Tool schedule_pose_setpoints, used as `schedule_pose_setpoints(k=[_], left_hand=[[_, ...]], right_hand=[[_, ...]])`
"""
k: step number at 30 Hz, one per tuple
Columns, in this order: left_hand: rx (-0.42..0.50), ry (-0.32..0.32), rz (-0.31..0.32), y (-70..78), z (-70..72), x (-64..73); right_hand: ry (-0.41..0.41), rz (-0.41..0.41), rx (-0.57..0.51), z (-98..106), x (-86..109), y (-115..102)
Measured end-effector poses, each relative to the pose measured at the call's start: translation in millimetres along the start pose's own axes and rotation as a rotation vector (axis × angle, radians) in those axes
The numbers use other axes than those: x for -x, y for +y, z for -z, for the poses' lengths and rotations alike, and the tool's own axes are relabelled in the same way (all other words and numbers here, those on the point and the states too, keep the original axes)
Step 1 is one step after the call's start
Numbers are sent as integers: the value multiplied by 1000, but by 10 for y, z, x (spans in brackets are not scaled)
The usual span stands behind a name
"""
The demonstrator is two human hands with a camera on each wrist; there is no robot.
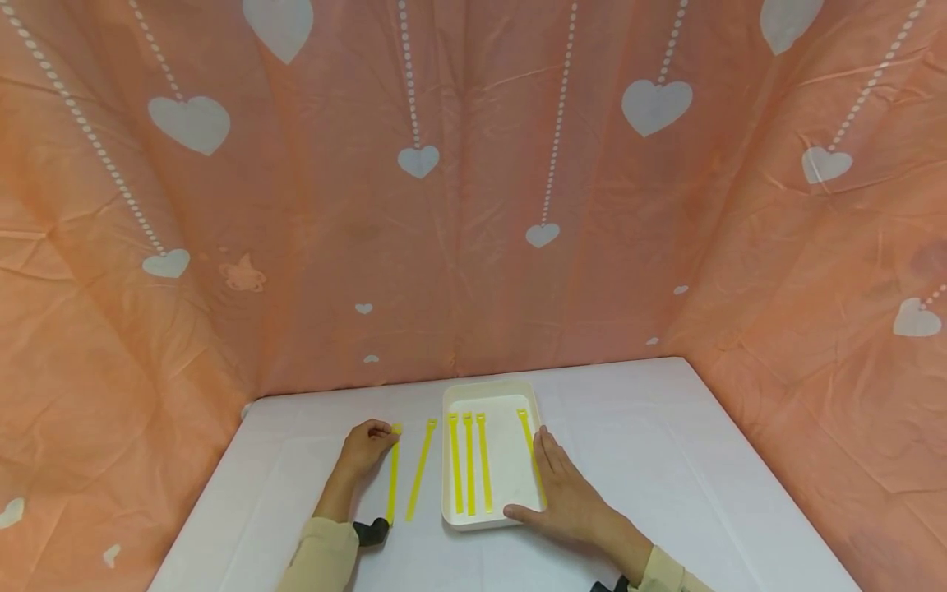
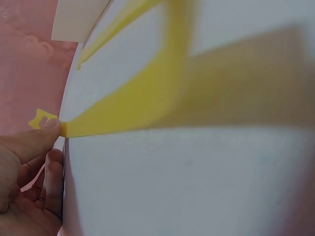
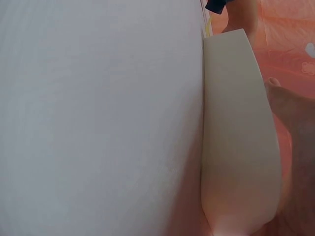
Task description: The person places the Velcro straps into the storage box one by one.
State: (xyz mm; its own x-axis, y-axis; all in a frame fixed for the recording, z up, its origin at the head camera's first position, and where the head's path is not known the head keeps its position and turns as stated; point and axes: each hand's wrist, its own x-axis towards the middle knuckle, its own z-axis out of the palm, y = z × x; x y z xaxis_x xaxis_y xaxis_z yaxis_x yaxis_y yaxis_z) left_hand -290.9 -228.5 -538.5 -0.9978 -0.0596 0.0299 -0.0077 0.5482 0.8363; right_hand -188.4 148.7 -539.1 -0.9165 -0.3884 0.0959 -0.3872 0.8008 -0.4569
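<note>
Yellow straps [image 1: 469,469], cream tray [image 1: 509,452], white tablecloth [image 1: 629,444], peach curtain [image 1: 488,312] with pale hearts [image 1: 657,107]

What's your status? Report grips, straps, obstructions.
Left grip pinching yellow slotted strap near its head. Right grip touching white tray. Four straps in tray. Loose strap between pinched strap and tray.

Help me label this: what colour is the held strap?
The strap is yellow, clearest in the left wrist view.

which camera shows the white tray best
The head view: it shows the tray nearly whole, rim and inside, with yellow strips in it. The right wrist view shows mostly its outer side; the left wrist view, only a small part.
</note>
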Motion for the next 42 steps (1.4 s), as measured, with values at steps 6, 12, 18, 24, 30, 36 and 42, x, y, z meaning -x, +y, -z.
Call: schedule_pose_setpoints(k=[6, 12, 18, 24, 30, 36, 42], left_hand=[[0, -6, -2, -22, 28, 7], [28, -14, 10, 5, 94, 45], [65, -30, 14, 108, 161, 103], [89, -32, -4, 199, 219, 147], [74, -31, -19, 278, 279, 185], [95, -22, -52, 375, 346, 207], [103, -4, -75, 511, 396, 245]], right_hand=[[1, 1, 5, -15, -2, 15], [1, -3, 2, -17, 10, 16], [-2, -3, 8, -12, 0, 14], [-21, -16, 9, -16, -15, 20], [-14, -9, 14, -28, -16, 30], [2, 1, 6, -16, -13, 16], [10, 4, -5, -3, -3, 7]])
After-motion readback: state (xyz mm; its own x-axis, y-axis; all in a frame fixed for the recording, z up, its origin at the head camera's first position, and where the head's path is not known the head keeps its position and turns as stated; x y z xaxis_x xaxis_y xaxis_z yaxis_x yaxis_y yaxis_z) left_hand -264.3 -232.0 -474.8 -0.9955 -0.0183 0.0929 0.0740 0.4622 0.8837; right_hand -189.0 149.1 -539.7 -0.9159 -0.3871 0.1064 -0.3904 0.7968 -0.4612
